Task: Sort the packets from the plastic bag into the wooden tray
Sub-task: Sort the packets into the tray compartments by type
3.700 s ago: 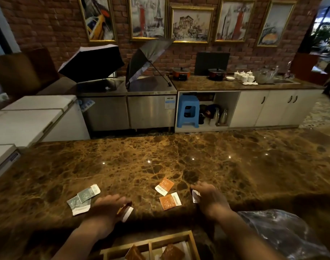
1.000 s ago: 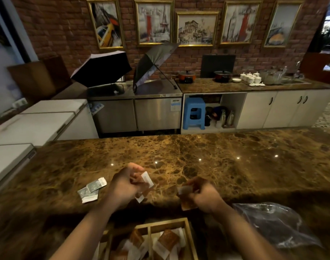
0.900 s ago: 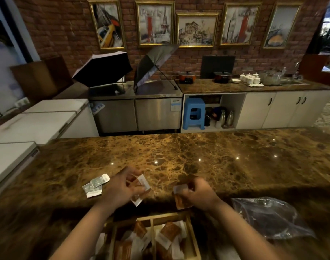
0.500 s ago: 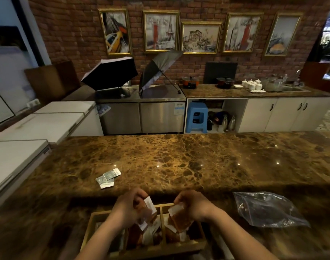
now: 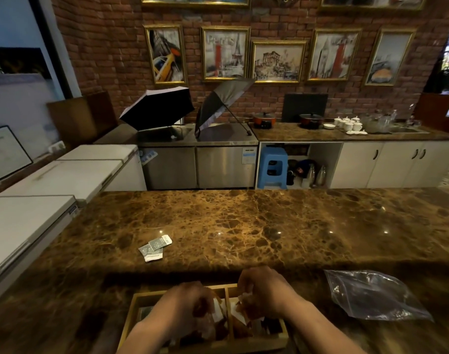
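1. Brown marble countertop [image 5: 243, 226] fills the middle of the view, dim at its near edge, where a wooden tray [image 5: 131, 312] sits with upright dividers splitting it into compartments.
2. Both hands are down inside the tray. The left hand [image 5: 185, 307] is curled over the middle compartment, its fingers closed on an orange packet with a white end [image 5: 216, 311]; the right hand [image 5: 264, 292] reaches into the compartment just right of it, fingers pinched on another orange packet [image 5: 245, 311] (motion blur hides the exact grip of both).
3. More orange-and-white packets lie heaped in those compartments under the hands; their number cannot be told.
4. Right of the tray, apart from it, a clear plastic bag [image 5: 371, 295] lies flat and crumpled on the marble.
5. Farther out to the left, well apart from the tray, a few grey-green packets [image 5: 155, 247] overlap one another on the counter.
6. Beyond the counter stand white chest freezers [image 5: 65, 175], a steel cabinet topped by two open black umbrellas [image 5: 162, 108], and a blue stool [image 5: 273, 167].
7. Farthest back, a brick wall carries gold-framed paintings [image 5: 226, 53].
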### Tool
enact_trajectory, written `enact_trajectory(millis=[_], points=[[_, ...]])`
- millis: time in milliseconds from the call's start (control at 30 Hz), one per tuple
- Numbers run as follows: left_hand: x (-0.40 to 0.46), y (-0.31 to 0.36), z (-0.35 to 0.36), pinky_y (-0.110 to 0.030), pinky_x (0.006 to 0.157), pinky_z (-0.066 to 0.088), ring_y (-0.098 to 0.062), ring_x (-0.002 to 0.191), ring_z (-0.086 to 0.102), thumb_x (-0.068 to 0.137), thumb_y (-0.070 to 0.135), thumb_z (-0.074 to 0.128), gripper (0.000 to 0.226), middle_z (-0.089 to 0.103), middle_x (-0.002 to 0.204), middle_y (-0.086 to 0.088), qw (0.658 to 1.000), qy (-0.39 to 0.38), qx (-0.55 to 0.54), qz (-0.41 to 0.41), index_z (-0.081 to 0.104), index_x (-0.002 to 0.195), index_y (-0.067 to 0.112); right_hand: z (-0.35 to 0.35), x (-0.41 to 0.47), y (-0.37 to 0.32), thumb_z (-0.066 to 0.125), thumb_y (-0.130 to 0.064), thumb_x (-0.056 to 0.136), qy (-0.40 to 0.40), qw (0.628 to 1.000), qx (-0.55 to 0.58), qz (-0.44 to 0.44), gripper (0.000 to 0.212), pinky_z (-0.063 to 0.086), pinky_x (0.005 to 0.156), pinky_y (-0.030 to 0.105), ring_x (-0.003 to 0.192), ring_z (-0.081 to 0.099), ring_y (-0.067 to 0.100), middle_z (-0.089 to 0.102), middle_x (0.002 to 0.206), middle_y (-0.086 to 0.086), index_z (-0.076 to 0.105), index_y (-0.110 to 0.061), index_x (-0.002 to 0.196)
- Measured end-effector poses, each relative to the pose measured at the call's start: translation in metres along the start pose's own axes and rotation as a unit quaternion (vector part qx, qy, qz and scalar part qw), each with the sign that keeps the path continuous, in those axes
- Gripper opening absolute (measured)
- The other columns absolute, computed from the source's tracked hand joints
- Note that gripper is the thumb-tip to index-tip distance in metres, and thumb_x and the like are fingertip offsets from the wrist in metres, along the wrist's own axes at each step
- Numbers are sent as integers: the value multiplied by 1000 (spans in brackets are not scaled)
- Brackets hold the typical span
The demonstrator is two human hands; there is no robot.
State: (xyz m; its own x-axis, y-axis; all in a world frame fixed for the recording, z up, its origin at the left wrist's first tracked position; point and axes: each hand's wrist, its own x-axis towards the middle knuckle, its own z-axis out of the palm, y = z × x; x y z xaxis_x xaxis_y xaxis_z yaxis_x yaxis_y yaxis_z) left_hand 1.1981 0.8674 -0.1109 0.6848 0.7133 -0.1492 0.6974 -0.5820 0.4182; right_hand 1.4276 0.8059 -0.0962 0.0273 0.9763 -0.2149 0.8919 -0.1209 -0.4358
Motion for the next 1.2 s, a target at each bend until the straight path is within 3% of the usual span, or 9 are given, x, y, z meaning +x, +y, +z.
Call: enact_trajectory(millis=[267,400,533,667,733,833,967,1067,1200], points=[[-1,-7,6,-16,79,42,1,103,50,78,44,78,29,56,111,22,998,20,-8,61,63,103,41,-2,17,-7,70,-29,89,-104,993,-56,18,11,51,74,23,97,66,10,71,105,-9,73,-27,99],[2,-16,-1,-19,79,48,5,96,57,79,56,69,22,61,103,22,996,38,-62,59,64,96,44,-8,31,-14,66,-32,91,-27,996,-74,-39,7,49,76,22,97,62,8,67,105,-11,69,-31,97],[11,-45,-15,-24,83,51,3,91,61,81,54,65,21,67,94,19,983,142,-115,5,67,95,38,-12,49,-25,66,-38,91,21,996,-47,-66,13,44,76,20,98,52,5,60,108,-13,64,-36,103],[28,-98,-33,-12,77,47,1,88,64,86,34,73,8,68,90,21,951,230,-173,-109,66,86,38,-8,73,-33,65,-45,90,11,999,-27,-30,17,47,85,25,102,51,5,58,110,-14,63,-40,106],[38,-126,-35,-24,85,52,-7,92,66,85,26,77,17,70,96,14,935,237,-201,-171,67,92,38,-3,82,-35,66,-46,89,4,1000,-17,-17,18,46,85,24,103,51,5,58,108,-15,62,-41,105],[59,-163,-35,-29,91,48,-20,103,65,85,24,77,34,68,110,-1,947,242,-100,-188,68,117,22,3,93,-36,66,-46,88,-3,1000,-8,-3,20,50,90,28,104,56,5,63,109,-14,65,-40,107],[84,-182,-35,-30,100,43,-20,122,51,85,42,70,65,52,137,5,974,158,3,-164,46,144,35,7,103,-34,65,-43,89,-4,1000,-3,11,19,51,95,25,102,60,2,66,107,-15,67,-39,107],[93,-185,-29,-35,100,42,-19,129,46,81,52,68,73,46,147,12,977,123,67,-162,41,147,39,9,110,-31,64,-35,89,5,1000,-9,0,14,51,87,18,95,63,0,68,102,-14,69,-37,102],[92,-190,-24,-33,99,40,-14,128,47,82,52,70,60,51,140,16,976,132,79,-152,51,137,41,16,125,-36,66,-37,90,-3,1000,2,4,14,52,85,20,92,61,0,65,98,-15,68,-38,104]])
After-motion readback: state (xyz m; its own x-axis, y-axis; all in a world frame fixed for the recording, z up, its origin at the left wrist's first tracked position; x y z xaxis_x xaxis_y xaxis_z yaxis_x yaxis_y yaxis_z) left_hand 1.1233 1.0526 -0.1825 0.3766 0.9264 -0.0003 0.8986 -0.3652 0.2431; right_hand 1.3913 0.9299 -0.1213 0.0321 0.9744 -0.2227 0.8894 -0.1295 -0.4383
